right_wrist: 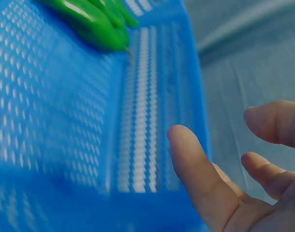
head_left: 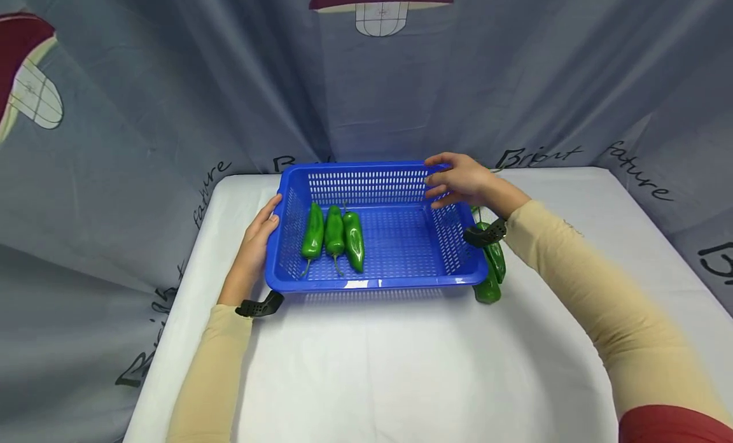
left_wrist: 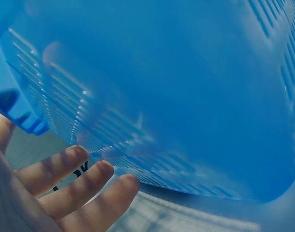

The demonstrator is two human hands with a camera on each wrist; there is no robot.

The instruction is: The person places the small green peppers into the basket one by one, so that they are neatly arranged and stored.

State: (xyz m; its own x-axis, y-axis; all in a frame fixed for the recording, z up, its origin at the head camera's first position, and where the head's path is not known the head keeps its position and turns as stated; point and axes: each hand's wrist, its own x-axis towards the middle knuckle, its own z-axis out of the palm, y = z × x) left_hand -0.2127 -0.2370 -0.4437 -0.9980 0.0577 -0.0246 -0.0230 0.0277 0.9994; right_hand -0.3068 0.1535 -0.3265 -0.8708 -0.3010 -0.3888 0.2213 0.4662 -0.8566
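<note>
A blue plastic basket point(head_left: 395, 239) with slotted walls holds three green peppers point(head_left: 335, 232) side by side in its left half. My left hand point(head_left: 252, 252) rests against the basket's left side, fingers at the rim. In the left wrist view its fingers point(left_wrist: 84, 181) extend, rather straight, along the outer wall. Over the back right corner, my right hand point(head_left: 460, 179) has its fingers spread and holds nothing. The right wrist view shows its thumb and fingers apart near the basket's rim point(right_wrist: 193, 96). More green peppers point(head_left: 489, 281) lie outside the basket's right side, partly hidden by it and my right wrist.
A white cloth point(head_left: 366, 366) covers the table. Grey curtains point(head_left: 372, 99) with printed lamps and lettering hang close behind the table and along its sides. Each wrist wears a black strap mount point(head_left: 260, 305).
</note>
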